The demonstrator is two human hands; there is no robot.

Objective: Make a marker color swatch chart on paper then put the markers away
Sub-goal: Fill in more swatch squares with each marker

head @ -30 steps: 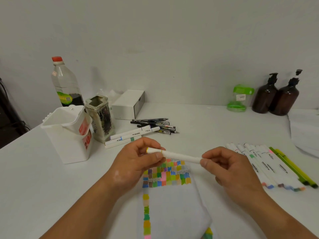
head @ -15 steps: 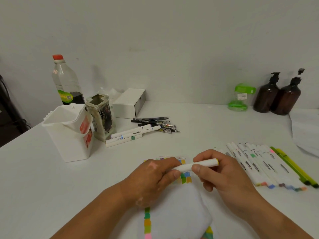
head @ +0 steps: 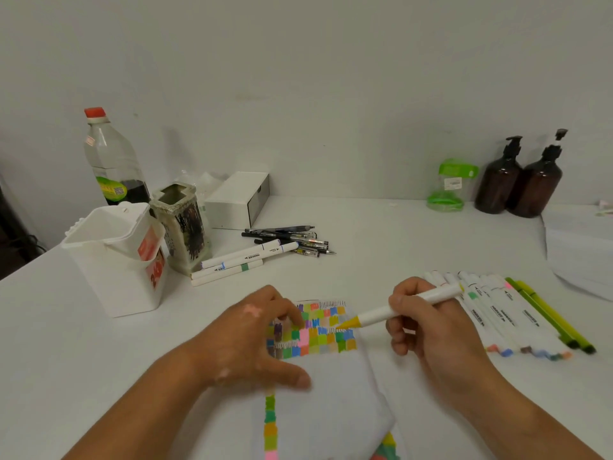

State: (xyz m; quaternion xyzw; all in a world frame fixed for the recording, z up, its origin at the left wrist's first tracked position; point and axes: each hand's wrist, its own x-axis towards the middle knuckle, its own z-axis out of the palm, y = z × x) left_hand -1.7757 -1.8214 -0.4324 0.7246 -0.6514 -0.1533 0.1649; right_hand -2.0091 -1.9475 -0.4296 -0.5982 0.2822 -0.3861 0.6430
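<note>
A white paper sheet (head: pixel 325 393) lies in front of me, with a grid of colour swatches (head: pixel 318 336) at its top and a column of swatches down its left edge. My right hand (head: pixel 428 327) grips a white marker (head: pixel 408 305) with its cap off; the yellow tip (head: pixel 346 324) is at the grid's right side. My left hand (head: pixel 255 343) rests flat on the paper, fingertips on the swatches and thumb stretched out. No cap is visible. A row of several white markers (head: pixel 497 310) lies to the right of my right hand.
Three more markers (head: pixel 245 260) and a pile of black pens (head: pixel 292 240) lie beyond the paper. At the left stand a white bin (head: pixel 112 257), a pen holder (head: pixel 182 224) and a bottle (head: pixel 109 161). Green pens (head: pixel 550 317), brown pump bottles (head: pixel 520 180) and stacked paper (head: pixel 580 254) are on the right.
Both hands held the marker level between them, then turned it. Now the right hand alone holds it, uncapped, tip down at the chart, and the left hand has dropped onto the paper.
</note>
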